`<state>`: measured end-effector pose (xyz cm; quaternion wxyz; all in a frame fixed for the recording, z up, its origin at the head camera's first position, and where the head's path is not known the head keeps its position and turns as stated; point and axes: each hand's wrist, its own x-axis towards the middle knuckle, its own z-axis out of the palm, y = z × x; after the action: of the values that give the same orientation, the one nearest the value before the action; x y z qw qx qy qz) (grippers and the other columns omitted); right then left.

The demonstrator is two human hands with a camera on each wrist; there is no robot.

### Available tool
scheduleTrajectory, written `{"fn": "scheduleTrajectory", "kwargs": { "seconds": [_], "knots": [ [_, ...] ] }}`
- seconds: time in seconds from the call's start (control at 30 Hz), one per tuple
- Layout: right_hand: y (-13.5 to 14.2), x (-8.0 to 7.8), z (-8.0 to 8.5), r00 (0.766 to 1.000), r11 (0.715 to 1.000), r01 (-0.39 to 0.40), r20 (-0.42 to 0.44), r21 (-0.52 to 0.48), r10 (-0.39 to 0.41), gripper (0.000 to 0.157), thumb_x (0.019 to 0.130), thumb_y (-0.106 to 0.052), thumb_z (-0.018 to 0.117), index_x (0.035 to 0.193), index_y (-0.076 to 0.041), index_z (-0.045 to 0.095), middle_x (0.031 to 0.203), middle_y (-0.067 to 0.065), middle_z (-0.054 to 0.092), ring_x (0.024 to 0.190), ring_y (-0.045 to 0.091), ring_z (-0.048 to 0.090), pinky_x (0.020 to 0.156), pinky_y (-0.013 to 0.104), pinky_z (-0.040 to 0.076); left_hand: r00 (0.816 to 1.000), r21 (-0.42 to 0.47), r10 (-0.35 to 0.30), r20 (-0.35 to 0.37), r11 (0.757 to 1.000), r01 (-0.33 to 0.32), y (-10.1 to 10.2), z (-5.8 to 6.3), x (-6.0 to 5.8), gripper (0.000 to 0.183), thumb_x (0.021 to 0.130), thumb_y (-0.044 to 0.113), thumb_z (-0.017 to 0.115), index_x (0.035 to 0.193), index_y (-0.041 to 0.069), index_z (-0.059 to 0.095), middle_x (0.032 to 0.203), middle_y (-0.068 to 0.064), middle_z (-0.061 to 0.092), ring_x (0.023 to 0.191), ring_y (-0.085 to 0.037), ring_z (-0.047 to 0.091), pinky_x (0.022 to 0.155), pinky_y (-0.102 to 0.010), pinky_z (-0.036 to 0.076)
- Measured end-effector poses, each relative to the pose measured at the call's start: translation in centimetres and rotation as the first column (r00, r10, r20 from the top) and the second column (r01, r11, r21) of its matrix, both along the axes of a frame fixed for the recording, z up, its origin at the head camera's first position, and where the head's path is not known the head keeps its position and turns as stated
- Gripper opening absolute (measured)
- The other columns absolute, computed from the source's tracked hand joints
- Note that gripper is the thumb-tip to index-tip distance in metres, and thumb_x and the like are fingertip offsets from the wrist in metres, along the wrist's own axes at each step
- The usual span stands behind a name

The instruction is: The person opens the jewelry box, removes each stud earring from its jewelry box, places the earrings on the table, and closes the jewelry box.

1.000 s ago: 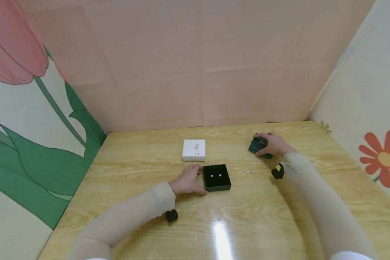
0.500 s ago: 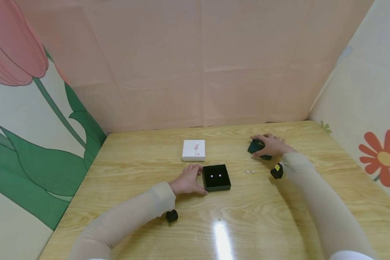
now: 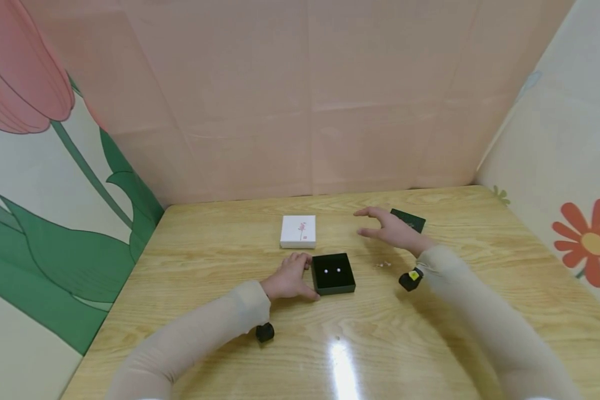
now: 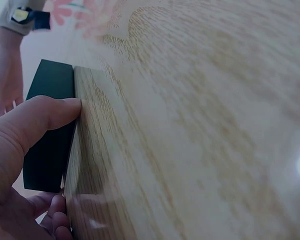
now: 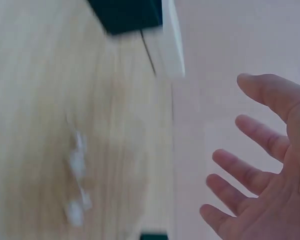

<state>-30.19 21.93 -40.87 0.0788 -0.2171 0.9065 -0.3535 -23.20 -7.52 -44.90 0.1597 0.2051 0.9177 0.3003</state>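
In the head view, an open dark green jewelry box with a black insert lies mid-table. Two small pearl stud earrings sit in the insert. My left hand holds the box at its left side; in the left wrist view the thumb lies along its dark wall and the other fingers are at its far end. My right hand is raised over the table with fingers spread and nothing in them. Behind it lies a dark green lid with faint lettering, partly hidden by the hand.
Behind the open box stands a white box with a pink flower print. Small dangling earrings lie right of the open box, blurred in the right wrist view. A pink wall sheet meets the table's back edge.
My right hand has let go of the green lid and moved left, leaving the lid lying at the back right. My left hand and the open box have stayed in place.
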Motion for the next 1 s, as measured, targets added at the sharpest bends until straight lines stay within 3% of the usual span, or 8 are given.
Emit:
{"fn": "scheduleTrajectory", "kwargs": {
  "seconds": [0.27, 0.43, 1.0],
  "knots": [
    [-3.1, 2.7, -0.5, 0.988, 0.987, -0.155, 0.010, -0.034, 0.155, 0.044, 0.094, -0.029, 0.064, 0.133, -0.013, 0.054, 0.140, 0.012, 0.049, 0.133, 0.039, 0.039, 0.106, 0.062, 0.028, 1.000, -0.007, 0.001, -0.011, 1.000, -0.001, 0.0, -0.1, -0.1, 0.082, 0.064, 0.034, 0.089, 0.128, 0.007, 0.046, 0.115, -0.005, 0.047, 0.105, -0.023, 0.042, 0.092, -0.038, 0.039],
    [-4.0, 3.9, -1.0, 0.978, 0.979, -0.204, 0.038, -0.019, 0.205, 0.041, 0.092, -0.029, 0.065, 0.130, -0.015, 0.056, 0.135, 0.010, 0.053, 0.127, 0.036, 0.045, 0.103, 0.062, 0.033, 1.000, 0.006, -0.002, -0.004, 1.000, 0.002, 0.0, 0.0, 0.0, 0.081, 0.064, 0.034, 0.089, 0.128, 0.006, 0.047, 0.115, -0.007, 0.048, 0.105, -0.024, 0.042, 0.092, -0.039, 0.039],
    [-4.9, 5.0, -2.3, 0.970, 0.971, -0.237, 0.068, 0.019, 0.235, 0.035, 0.089, -0.023, 0.069, 0.122, -0.016, 0.061, 0.128, 0.012, 0.054, 0.116, 0.028, 0.051, 0.096, 0.049, 0.044, 1.000, 0.015, 0.001, 0.010, 1.000, -0.001, 0.0, 0.3, 0.1, 0.081, 0.065, 0.034, 0.088, 0.129, 0.007, 0.047, 0.116, -0.007, 0.047, 0.105, -0.024, 0.041, 0.092, -0.041, 0.039]
  ]
}}
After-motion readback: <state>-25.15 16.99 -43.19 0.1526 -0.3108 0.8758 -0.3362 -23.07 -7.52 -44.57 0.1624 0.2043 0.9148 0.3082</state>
